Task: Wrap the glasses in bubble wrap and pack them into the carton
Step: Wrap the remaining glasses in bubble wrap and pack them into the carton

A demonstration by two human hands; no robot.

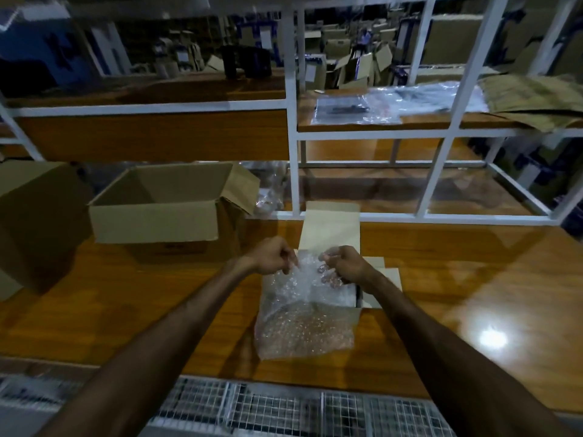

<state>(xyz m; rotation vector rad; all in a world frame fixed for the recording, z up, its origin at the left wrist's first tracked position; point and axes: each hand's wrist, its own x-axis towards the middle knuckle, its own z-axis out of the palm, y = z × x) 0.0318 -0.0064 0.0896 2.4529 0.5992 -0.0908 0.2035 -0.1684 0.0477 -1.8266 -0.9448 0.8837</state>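
Both forearms extend forward from the bottom edge and converge over the middle of the surface [126, 298]. Left hand [273, 255]: knuckles up, fingers curled down, pinching the upper left edge of the bubble wrap [303, 313]. Right hand [342, 263]: likewise fisted, fingers curled round the upper right edge of the same sheet, just beside the left hand with a narrow gap between them. The sheet is raised at its top edge between the two hands; it drapes toward the viewer, its lower part lying on the surface near the front edge. No glasses can be made out in or under the wrap; the picture is blurred there. Directly beneath the hands sits a small carton [331, 228], flaps open, its far flap standing up behind the hands; the wrap covers most of its opening. Surface: polished brown wood, with a bright light reflection at the right. On its left stands a large open cardboard box [157, 209], flaps out, and a further box [34, 216] at the far left edge. Behind rises a white metal frame [291, 121] carrying a wooden shelf [378, 124]; clear plastic bags [394, 105] and flattened brown packing [530, 99] lie on the shelf at the right. The room beyond is dim, with stacked cartons. A wire mesh basket [284, 408] runs below the front edge.
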